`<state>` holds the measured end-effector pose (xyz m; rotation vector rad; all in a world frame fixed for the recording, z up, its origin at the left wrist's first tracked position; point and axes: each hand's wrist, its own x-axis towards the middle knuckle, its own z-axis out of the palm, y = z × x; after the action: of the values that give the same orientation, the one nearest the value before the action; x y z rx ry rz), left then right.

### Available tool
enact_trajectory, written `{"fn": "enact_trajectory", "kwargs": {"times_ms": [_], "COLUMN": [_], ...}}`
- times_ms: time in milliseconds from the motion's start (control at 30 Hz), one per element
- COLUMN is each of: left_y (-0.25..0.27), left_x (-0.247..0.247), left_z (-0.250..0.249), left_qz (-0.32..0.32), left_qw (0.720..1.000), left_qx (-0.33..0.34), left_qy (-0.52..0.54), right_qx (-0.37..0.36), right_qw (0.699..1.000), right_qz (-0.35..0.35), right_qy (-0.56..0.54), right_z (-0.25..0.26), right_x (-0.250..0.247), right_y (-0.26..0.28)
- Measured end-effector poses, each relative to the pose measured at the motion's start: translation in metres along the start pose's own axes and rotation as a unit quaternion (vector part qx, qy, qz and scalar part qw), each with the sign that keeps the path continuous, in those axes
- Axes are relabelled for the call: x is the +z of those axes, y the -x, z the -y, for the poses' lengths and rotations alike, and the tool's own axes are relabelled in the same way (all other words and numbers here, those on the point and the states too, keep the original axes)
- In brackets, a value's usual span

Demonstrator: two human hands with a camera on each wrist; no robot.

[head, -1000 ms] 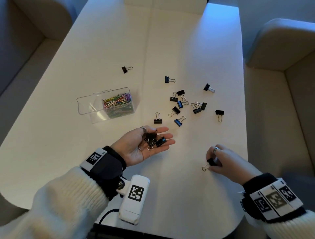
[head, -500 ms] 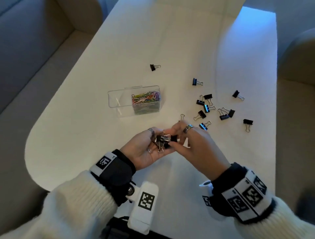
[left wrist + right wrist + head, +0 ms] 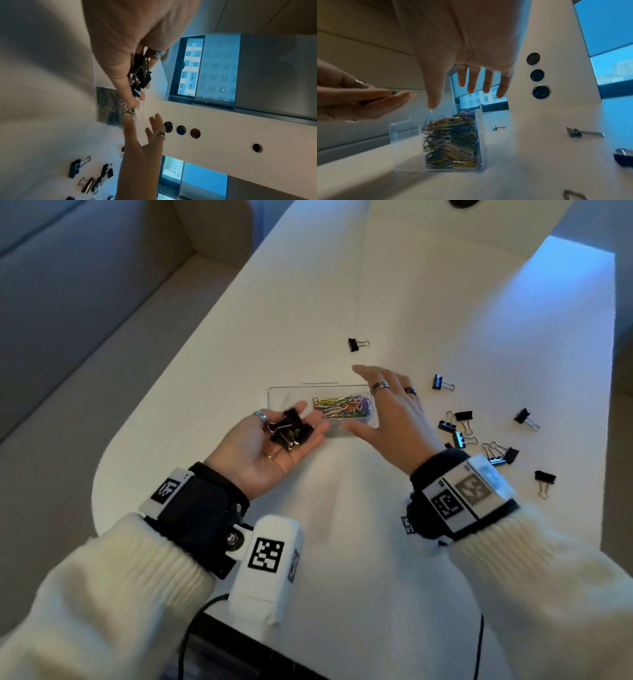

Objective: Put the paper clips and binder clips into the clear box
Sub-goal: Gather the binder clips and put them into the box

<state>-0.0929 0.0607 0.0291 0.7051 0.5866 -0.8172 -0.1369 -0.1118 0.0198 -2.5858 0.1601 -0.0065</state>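
Note:
My left hand [image 3: 260, 453] lies palm up with several black binder clips [image 3: 289, 429] heaped on its relaxed fingers, which reach over the near left part of the clear box [image 3: 287, 395]. The left wrist view shows the same heap of clips [image 3: 139, 75] on the fingers. Coloured paper clips [image 3: 342, 409] fill the box's right compartment [image 3: 452, 143]; the left compartment [image 3: 402, 129] looks bare. My right hand [image 3: 387, 405] hovers spread and holding nothing over the box's right end. Several loose binder clips [image 3: 459, 422] lie on the table to the right.
The white table [image 3: 376, 542] has a rounded near-left edge. Single binder clips lie beyond the box [image 3: 356, 344], right of it [image 3: 442, 382] and near the right edge [image 3: 544, 479]. A grey sofa [image 3: 85, 320] runs along the left. A black cable [image 3: 191, 628] hangs at the near edge.
My right hand picked up a clip, laid it in the left palm, then drew away and spread above the box. The left hand carried its clips forward to the box.

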Motion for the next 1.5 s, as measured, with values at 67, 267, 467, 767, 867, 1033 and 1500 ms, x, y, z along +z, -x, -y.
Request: {"fn": "enact_trajectory", "kwargs": {"times_ms": [67,267,467,767,867,1033,1500], "left_y": [-0.003,-0.010,-0.009,0.000,0.003,0.014,-0.070], "left_x": [0.004,0.012,0.012,0.013,0.016,0.048,0.161], "left_z": [-0.009,-0.024,-0.030,-0.027,-0.022,-0.024,-0.053], "left_qz": [-0.017,-0.038,-0.025,-0.063,-0.084,-0.059,-0.020], "left_qw": [1.000,0.999,0.999,0.980,0.941,0.891,0.563], "left_qx": [0.019,0.036,0.030,0.096,0.155,0.208,0.162], "left_qy": [0.002,0.011,-0.025,-0.164,-0.289,-0.400,-0.810], "right_qx": [-0.010,-0.014,-0.021,-0.018,-0.023,0.034,0.189], "right_qw": [0.997,0.992,0.993,0.993,0.992,0.998,0.980], "right_qz": [0.045,0.066,0.061,0.060,0.077,0.041,0.049], "right_qy": [0.061,0.109,0.096,0.096,0.094,-0.037,0.040], "right_z": [-0.001,-0.005,-0.009,-0.010,-0.012,-0.036,-0.128], "right_x": [0.003,0.012,0.011,0.013,0.009,-0.021,-0.056], "right_y": [-0.013,-0.026,-0.028,-0.026,-0.022,-0.014,-0.039]}}
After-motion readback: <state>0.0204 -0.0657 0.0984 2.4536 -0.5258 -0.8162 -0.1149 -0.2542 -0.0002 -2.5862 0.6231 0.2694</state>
